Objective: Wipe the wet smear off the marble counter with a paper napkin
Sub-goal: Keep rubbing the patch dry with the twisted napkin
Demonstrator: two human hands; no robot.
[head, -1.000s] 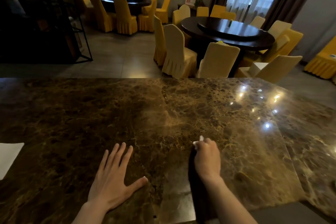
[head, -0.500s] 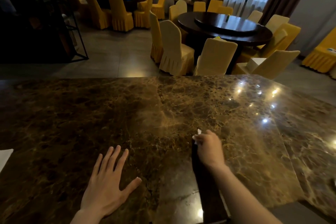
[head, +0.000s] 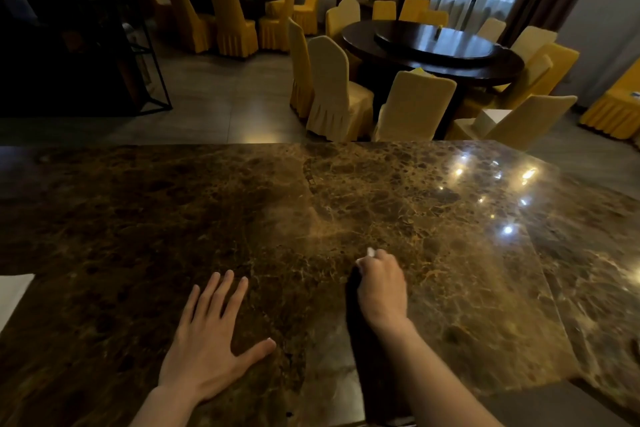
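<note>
A wide brown marble counter (head: 173, 218) fills the lower half of the head view. My right hand (head: 381, 288) rests on it near the middle, fingers closed around a small white paper napkin (head: 370, 252) whose tip pokes out past the knuckles. A paler hazy patch (head: 332, 229) lies on the marble just beyond that hand; I cannot tell whether it is wet. My left hand (head: 211, 336) lies flat on the counter to the left, fingers spread, holding nothing.
A white sheet (head: 12, 291) lies at the counter's left edge. Beyond the far edge stand round dark tables (head: 433, 45) ringed by yellow-covered chairs (head: 332, 87). A black metal shelf frame (head: 145, 45) stands at the left. Ceiling lights glint on the counter's right part.
My right hand has slid a little forward along the counter with the napkin. My left hand stays flat in about the same place.
</note>
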